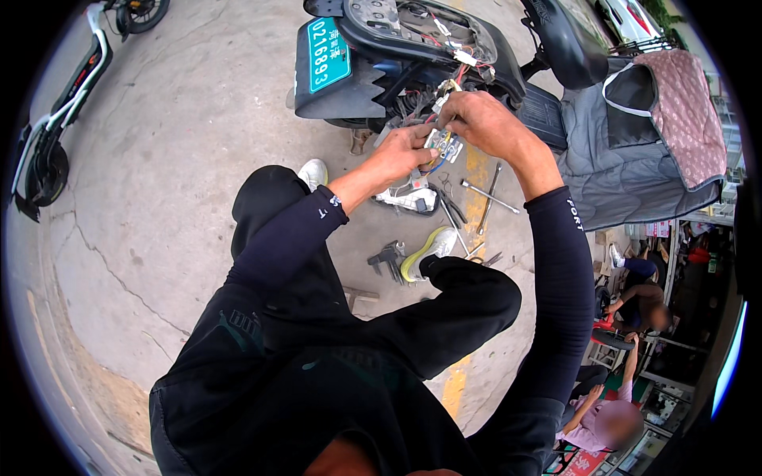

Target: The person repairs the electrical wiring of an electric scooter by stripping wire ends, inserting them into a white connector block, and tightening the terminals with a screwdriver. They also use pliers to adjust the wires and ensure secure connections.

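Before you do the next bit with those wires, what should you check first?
1. Both hands on the connector: ok, left hand and right hand both pinch it.
2. Wires free of tangles: cannot tell, they bunch up behind the fingers.
3. Scooter opened up: ok, its rear cover is off.
4. Tools within reach: ok, a cross wrench lies on the ground near the shoes.
5. Feet clear of tools: not ok, pliers lie right beside one shoe.
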{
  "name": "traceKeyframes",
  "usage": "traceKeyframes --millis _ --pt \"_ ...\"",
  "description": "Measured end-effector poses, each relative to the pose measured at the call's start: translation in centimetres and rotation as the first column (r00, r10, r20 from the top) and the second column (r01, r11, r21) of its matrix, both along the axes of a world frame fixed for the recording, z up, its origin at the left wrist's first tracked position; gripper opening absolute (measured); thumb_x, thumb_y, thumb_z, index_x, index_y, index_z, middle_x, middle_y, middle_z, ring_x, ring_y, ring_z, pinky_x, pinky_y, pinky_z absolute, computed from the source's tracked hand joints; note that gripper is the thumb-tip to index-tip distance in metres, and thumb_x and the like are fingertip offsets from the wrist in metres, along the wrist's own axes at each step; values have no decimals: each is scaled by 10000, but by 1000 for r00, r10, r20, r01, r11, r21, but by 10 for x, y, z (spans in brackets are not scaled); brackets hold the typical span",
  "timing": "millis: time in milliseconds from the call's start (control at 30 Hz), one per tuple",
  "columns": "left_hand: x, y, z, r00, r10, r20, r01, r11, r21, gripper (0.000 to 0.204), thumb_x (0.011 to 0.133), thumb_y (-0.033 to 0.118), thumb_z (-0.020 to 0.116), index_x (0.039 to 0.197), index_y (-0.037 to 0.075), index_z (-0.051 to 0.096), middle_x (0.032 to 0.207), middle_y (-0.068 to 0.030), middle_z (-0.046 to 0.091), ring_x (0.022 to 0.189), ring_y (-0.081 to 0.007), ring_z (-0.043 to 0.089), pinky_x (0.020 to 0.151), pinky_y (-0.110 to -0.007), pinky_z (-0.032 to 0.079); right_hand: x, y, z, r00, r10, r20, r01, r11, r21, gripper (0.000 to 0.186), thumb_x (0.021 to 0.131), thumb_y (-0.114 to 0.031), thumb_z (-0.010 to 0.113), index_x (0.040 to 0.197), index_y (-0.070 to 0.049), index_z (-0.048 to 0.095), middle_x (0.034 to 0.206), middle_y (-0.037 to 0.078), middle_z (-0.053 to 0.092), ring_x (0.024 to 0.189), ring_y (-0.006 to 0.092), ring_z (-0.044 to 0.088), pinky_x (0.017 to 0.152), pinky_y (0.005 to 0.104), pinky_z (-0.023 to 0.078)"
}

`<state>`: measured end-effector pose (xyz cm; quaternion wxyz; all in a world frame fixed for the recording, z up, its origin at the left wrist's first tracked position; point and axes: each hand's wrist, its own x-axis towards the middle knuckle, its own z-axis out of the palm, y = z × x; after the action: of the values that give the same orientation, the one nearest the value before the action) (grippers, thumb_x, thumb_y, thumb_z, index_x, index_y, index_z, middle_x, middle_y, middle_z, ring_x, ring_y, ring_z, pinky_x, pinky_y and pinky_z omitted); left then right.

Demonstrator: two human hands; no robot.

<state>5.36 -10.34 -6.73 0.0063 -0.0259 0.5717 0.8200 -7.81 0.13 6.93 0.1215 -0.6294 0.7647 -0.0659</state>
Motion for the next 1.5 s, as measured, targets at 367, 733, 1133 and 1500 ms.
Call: traceKeyframes --millis 367,733,1133,1500 --pt "-3 -1 3 1000 -24 4 24 1000 -5 389 928 69 617 1308 2 568 875 20 659 729 -54 543 699 -237 464 3 -3 -5 991 -11 -134 20 998 62 89 784 -61 679 861 -21 700 880 138 689 877 344 658 780 439 520" --pt "-2 -6 30 979 12 202 -5 999 -33 403 953 320 619 1221 20 604 976 -51 685 766 -117 671 473 -204 395 14 6 -22 967 -98 -237 91 995 -39 94 791 -36 657 872 -52 702 844 167 708 864 342 690 768 434 549" --pt "-17 5 4 994 100 41 -88 970 -225 297 974 229 561 1166 3 586 959 -60 683 742 -116 674 636 -237 552 -6 47 -35 927 -317 202 374 834 -405 231 875 -138 714 1087 -47 703 857 67 698 781 144 663 722 295 530" --pt "-18 14 18 977 202 66 -159 900 -406 299 933 164 621 1172 -4 558 813 -53 693 691 -71 593 614 -238 472 75 181 -465 32 -839 543 972 152 177 342 811 -177 726 1129 -56 694 905 171 723 865 328 695 794 411 535"
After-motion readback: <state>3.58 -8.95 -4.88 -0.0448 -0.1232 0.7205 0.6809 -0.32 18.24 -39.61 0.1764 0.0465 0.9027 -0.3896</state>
